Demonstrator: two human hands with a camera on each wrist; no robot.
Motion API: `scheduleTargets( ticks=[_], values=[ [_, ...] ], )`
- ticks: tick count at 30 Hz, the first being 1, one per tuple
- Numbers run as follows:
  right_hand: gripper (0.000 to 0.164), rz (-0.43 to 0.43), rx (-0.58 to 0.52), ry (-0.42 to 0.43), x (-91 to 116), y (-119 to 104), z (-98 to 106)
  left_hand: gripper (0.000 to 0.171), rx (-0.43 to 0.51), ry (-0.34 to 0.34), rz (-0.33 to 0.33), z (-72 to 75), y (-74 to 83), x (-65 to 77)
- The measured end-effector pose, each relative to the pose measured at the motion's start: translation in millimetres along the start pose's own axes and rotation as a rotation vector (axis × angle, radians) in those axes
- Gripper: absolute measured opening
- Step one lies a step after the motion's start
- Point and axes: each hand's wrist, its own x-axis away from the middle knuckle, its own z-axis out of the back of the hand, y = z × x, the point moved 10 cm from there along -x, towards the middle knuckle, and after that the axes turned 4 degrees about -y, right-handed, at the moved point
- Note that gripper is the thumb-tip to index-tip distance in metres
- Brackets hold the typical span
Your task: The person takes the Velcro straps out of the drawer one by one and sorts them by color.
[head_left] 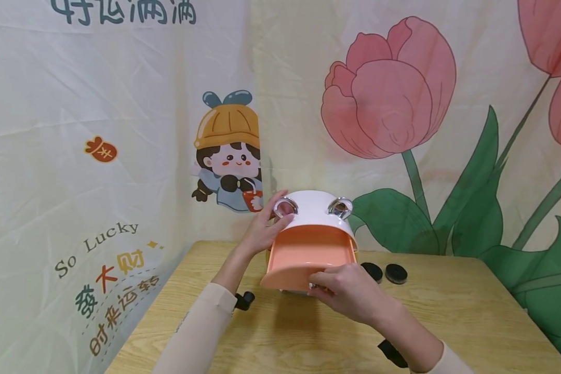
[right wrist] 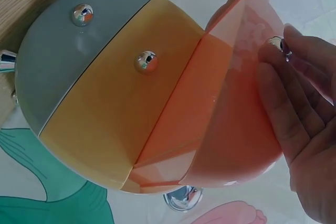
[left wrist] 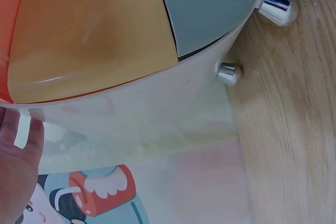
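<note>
A rounded white drawer box [head_left: 313, 206] with chrome ring ears stands on the table, its top orange drawer [head_left: 315, 249] pulled out. My right hand [head_left: 352, 292] pinches the small silver knob [right wrist: 276, 42] on that drawer's front. At the box's upper left, my left hand [head_left: 261, 229] grips the body beside a ring ear [head_left: 277, 210], thumb on the front. Only part of that hand shows in the left wrist view. Below the orange drawer, the yellow drawer [right wrist: 123, 95] and the blue-grey drawer [right wrist: 68, 56] are closed, each with a round silver knob. Silver feet [left wrist: 278, 8] support the box.
Two black round discs [head_left: 396, 274] lie on the wooden table [head_left: 449, 306] right of the box. Behind the table hangs a printed cloth [head_left: 290, 104] with tulips and a cartoon figure. Black pieces [head_left: 245, 301] show at both wrists.
</note>
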Motion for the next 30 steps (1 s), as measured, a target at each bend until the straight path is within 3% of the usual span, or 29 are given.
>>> scheduleTargets(
  ticks=[14, 23, 30],
  values=[
    [0.017, -0.013, 0.064, 0.098, -4, 13, 0, 0.066, 0.027, -0.004, -0.057, 1.2, 5.8, 0.7],
    [0.019, -0.065, 0.054, 0.096, -7, 26, -3, 0.069, 0.005, -0.023, 0.028, 1.3, 2.0, 2.8],
    [0.019, -0.107, 0.034, 0.124, -11, 37, -5, 0.062, -0.009, -0.027, 0.025, 0.3, 2.2, 1.1]
  ],
)
